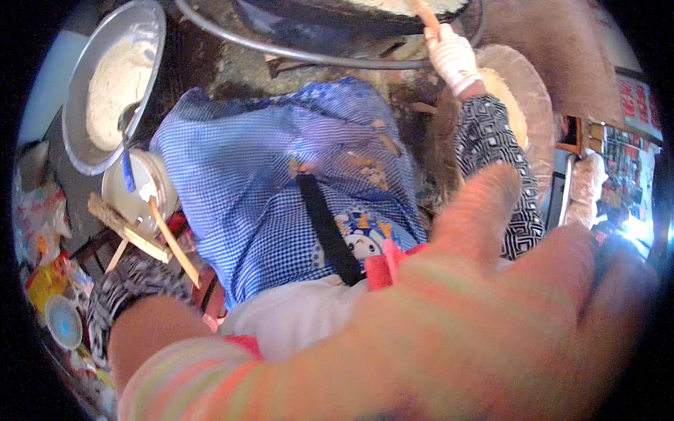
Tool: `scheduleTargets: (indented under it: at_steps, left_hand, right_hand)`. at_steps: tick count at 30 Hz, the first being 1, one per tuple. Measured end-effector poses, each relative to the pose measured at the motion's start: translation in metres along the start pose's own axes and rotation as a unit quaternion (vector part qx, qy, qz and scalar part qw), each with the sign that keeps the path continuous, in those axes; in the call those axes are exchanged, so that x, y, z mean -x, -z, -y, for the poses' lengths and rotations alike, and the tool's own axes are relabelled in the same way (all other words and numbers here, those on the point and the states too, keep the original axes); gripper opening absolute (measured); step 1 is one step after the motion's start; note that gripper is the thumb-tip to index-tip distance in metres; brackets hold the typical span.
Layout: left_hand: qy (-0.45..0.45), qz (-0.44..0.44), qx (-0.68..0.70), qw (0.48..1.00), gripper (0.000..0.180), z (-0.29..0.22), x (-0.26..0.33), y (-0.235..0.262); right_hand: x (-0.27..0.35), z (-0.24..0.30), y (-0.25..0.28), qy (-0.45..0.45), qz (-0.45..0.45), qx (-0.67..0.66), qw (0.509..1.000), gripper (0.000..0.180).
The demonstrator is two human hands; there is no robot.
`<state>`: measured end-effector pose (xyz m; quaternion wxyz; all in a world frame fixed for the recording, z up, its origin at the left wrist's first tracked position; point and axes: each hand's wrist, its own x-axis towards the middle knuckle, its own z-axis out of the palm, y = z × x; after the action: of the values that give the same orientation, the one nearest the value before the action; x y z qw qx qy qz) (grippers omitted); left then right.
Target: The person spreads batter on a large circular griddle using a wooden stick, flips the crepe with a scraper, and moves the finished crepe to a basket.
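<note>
Very near the camera, my left hand reaches across the lower right in a striped orange and yellow glove, blurred. Its thumb and fingers are spread, and nothing shows in them. At the upper right, my right hand, in a whitish glove, grips a light wooden stick. The far part of this stick runs out of the top edge. It reaches over a large dark round pan, where a pale layer shows. Beside my right forearm, yellowish flat rounds lie on a round brown mat.
At the left, a metal basin holds pale batter and a ladle with a blue handle. Below stands a white bucket with wooden sticks across it. A blue checked apron covers my lap. A metal ring curves before the pan.
</note>
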<state>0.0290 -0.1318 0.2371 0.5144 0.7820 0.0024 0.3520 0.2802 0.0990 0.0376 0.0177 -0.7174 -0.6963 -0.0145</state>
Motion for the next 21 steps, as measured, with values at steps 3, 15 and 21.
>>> scheduleTargets:
  at_steps: [3,15,21]
  left_hand:
    - [0.006,-0.011,0.002,1.000,0.038,0.000,-0.004,-0.002]
    - [0.021,-0.054,-0.105,0.993,0.030,0.033,0.006,0.021]
    - [0.317,-0.109,-0.597,0.729,0.066,0.252,0.077,0.063]
  right_hand:
    - [-0.010,-0.037,-0.022,-0.009,0.014,-0.102,0.995,0.038]
    - [-0.004,-0.027,0.012,-0.008,0.002,-0.016,1.000,0.038]
    - [-0.019,-0.035,0.007,-0.067,0.058,0.014,0.996,0.041]
